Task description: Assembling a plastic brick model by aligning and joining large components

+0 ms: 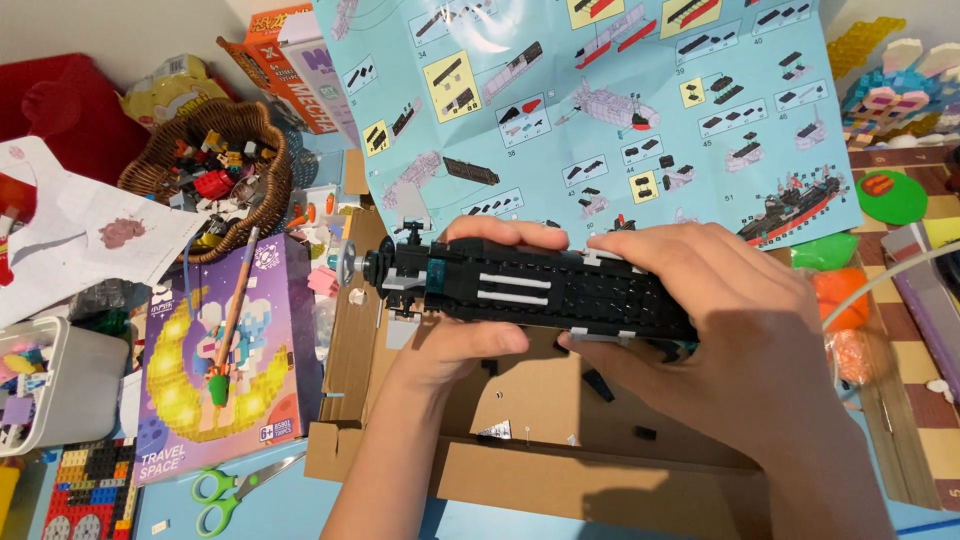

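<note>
A long black brick-built model point(520, 287) with grey and teal parts lies level over a cardboard box lid point(520, 470). My left hand point(455, 345) grips it from below, thumb under and fingers over its far side. My right hand point(720, 320) clasps the model's right end and covers it. Behind stands a light blue instruction sheet point(590, 100) with building steps. A few small black pieces point(645, 433) lie loose in the lid.
A wicker basket point(262, 190) of mixed bricks sits at the left. Below it lie a purple set box point(225, 355) with a pencil on it and green-handled scissors point(235, 490). Orange and green clay lumps point(840, 290) rest at the right.
</note>
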